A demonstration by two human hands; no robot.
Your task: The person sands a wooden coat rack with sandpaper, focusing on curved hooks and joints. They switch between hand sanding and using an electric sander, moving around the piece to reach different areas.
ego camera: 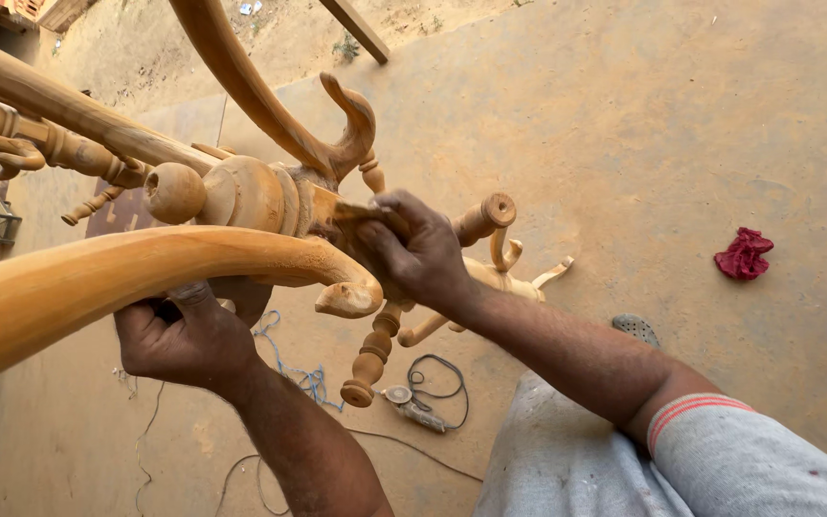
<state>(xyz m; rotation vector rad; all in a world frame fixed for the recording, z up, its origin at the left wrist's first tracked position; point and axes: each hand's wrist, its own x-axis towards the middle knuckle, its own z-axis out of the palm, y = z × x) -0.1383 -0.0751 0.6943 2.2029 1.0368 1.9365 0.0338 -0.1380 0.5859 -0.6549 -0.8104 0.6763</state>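
Up close, the fingers point(390, 213) of the right hand point(413, 251) are bent down and pressed together on a small scrap of sandpaper point(356, 209), holding it flat against the carved hub of a wooden furniture piece point(251, 196) where the curved legs meet the turned column. The wrist is cocked downward, and the right forearm runs back toward the lower right, ending in a grey sleeve with a red-striped cuff point(691, 416).

Lower left, the left hand point(189, 335) reaches up from beneath; its fingers curl closed around the underside of the piece, just behind a thick curved leg point(145, 273) that sweeps across the view and ends in a scroll tip. How far those fingers wrap is hidden by the leg. The left forearm drops straight down toward the bottom edge.

The wooden piece is held off the floor, tilted on its side, with a ball finial point(174, 191), turned spindles point(370, 359) and another curved leg point(270, 96) sticking out around the hub.

On the concrete floor point(643, 144) below lie a coiled cord point(433, 388), a blue string point(299, 373) and, well apart to the right, a red rag point(744, 254).
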